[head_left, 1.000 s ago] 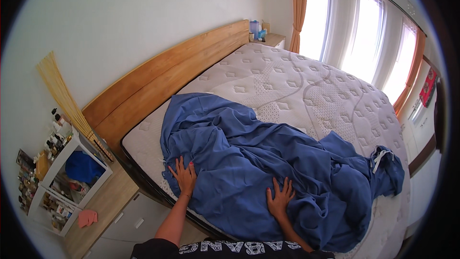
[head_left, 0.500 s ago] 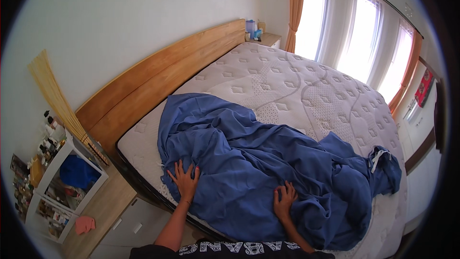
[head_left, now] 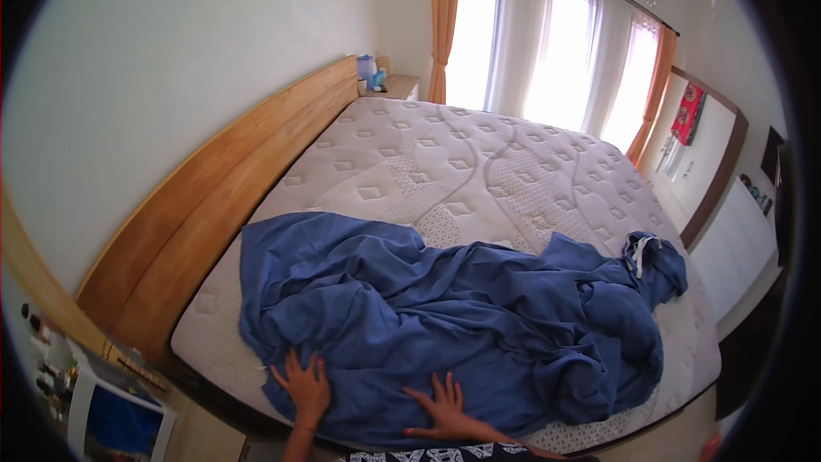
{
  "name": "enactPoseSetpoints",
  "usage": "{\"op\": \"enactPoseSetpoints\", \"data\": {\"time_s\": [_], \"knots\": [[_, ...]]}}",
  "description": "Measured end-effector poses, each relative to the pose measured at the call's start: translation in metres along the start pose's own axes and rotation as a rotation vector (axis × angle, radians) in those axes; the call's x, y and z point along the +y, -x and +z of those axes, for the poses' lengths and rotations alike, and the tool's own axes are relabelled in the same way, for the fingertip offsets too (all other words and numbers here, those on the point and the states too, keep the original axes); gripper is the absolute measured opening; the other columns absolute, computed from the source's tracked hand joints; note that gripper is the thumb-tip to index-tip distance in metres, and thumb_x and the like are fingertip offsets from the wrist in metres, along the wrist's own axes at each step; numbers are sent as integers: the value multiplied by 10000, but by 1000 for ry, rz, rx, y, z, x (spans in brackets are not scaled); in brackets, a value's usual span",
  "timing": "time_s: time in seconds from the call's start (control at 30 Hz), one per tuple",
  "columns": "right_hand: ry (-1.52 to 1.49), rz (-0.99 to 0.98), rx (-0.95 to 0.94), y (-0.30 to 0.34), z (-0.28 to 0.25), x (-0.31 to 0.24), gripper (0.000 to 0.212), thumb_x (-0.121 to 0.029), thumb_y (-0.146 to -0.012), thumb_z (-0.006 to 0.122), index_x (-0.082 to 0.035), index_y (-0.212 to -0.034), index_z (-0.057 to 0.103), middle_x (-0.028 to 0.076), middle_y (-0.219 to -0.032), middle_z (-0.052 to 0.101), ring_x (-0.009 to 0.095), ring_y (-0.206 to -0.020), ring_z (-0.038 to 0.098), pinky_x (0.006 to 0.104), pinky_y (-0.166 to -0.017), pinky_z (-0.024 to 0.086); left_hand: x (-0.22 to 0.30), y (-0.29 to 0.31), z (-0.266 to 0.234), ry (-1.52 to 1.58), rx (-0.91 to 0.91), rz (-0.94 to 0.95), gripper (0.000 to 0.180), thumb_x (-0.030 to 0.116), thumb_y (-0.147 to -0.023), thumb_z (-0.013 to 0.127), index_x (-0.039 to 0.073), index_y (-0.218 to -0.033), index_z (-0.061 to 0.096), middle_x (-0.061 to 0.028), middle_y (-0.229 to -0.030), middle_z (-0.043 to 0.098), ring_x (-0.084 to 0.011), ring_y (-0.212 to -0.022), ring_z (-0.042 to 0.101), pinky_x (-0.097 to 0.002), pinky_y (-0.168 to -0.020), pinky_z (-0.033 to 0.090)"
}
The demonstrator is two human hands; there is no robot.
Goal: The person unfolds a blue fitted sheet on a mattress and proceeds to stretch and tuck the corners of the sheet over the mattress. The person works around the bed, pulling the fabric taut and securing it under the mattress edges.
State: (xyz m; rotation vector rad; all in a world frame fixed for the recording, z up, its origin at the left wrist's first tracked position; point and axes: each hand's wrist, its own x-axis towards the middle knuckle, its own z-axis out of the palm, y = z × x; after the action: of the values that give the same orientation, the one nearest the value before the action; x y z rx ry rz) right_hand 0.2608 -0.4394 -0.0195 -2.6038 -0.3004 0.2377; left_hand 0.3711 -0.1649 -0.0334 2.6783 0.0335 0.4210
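Lettering (head_left: 402,456) (white, patterned) crosses the near black shirt (head_left: 540,456); the left hand (head_left: 306,389) and right hand (head_left: 446,415) rest, fingers spread, on the crumpled blue sheet (head_left: 445,308).

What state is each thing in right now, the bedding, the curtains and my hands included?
Blue cloth: rumpled, folded over itself in places.
Mattress: bare on its far part, partly covered by the cloth on the near side.
Left orange curtain: gathered to one side.
Left hand: open, fingers spread on the cloth.
Right hand: open, fingers spread on the cloth.
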Motion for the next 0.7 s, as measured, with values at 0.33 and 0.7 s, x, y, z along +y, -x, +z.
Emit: {"op": "enactPoseSetpoints", "data": {"time_s": [0.33,0.7], "knots": [[212,265,264,-103,3,20,692,-671,-909,388,-249,-1457,402,317,-1503,201,480,-1421,104,613,-1120,25,-19,-119,38,-52,-54,218,446,380,-1024,329,274,-1443,435,-317,-1485,247,-401,-1409,233,-634,-1089,31],[-5,454,156,-333,-130,151,572,-529,-987,279,-212,-1441,423,230,-1474,361,449,-1378,281,585,-1126,189,65,-423,114,110,-663,451,683,533,-995,223,3,-1311,516,-332,-1251,526,-448,-1250,454,-488,-1078,319]]}}
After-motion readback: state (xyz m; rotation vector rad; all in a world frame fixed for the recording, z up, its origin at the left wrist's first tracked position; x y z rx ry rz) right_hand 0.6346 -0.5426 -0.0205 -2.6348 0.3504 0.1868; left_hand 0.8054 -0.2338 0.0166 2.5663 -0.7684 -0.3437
